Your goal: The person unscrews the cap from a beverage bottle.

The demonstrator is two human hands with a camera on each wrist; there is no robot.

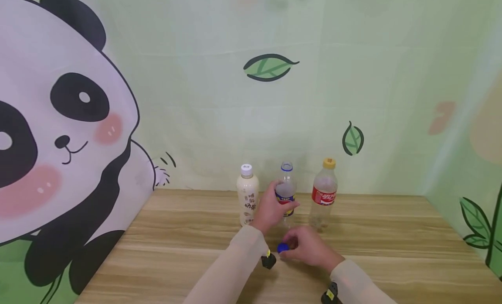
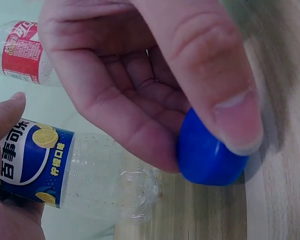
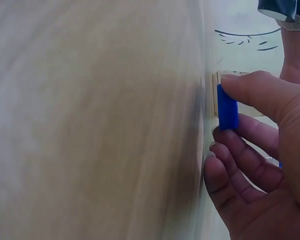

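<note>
My left hand (image 1: pixel 272 208) grips an uncapped clear bottle (image 1: pixel 287 177) round its blue label; the bottle stands upright with a blue ring at its neck. Between thumb and fingers, my right hand (image 1: pixel 310 246) pinches a blue bottle cap (image 1: pixel 283 247) low over the table, in front of that bottle. In the left wrist view the cap (image 2: pixel 210 150) hangs close to the camera under the right thumb, and the bottle's lemon-printed label (image 2: pixel 37 162) shows behind. The right wrist view has the cap (image 3: pixel 228 107) edge-on between thumb and fingertips.
A cream-coloured bottle (image 1: pixel 248 192) with a white cap stands left of the gripped bottle. To its right is a clear bottle (image 1: pixel 324 184) with a red label and yellow cap. The wooden table (image 1: pixel 392 234) meets a printed backdrop (image 1: pixel 204 121) behind them.
</note>
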